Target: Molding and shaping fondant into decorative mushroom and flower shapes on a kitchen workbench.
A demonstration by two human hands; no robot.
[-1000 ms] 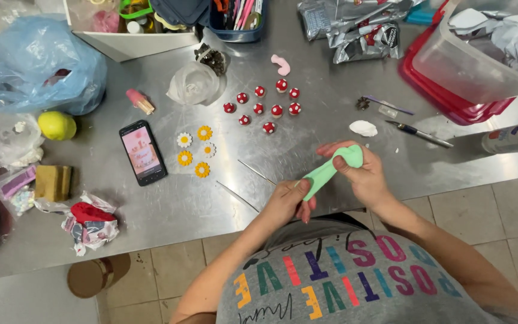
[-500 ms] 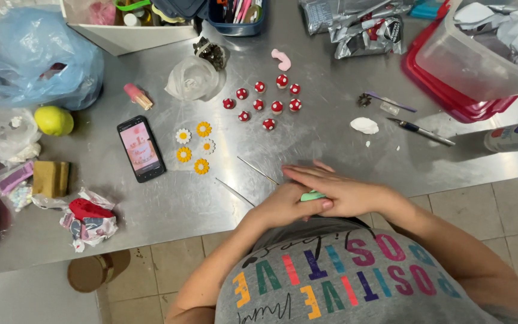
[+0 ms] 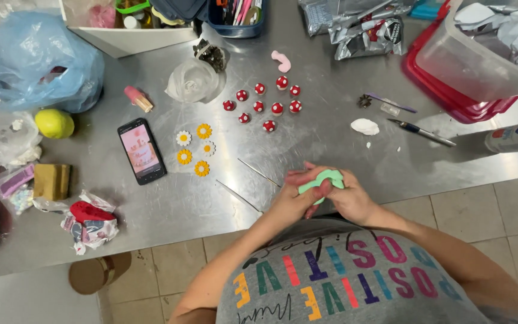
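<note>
- steel table (image 3: 169, 210) with a scuffed top, tan tile floor (image 3: 463, 204) past its near edge
- going left to right: one yellow lemon (image 3: 54, 123), one phone (image 3: 142, 150), five daisy flowers (image 3: 194, 148), nine red mushrooms (image 3: 264, 103), one white lump (image 3: 364, 126), one craft knife (image 3: 422, 132)
- green clay strip (image 3: 321, 179) sits at the near edge, pinched between both hands, left hand (image 3: 296, 198) under it, right hand (image 3: 350, 198) closed over its far end

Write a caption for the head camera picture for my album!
Both hands bend a green clay roll over a steel table, near little red mushrooms and daisies.
</note>
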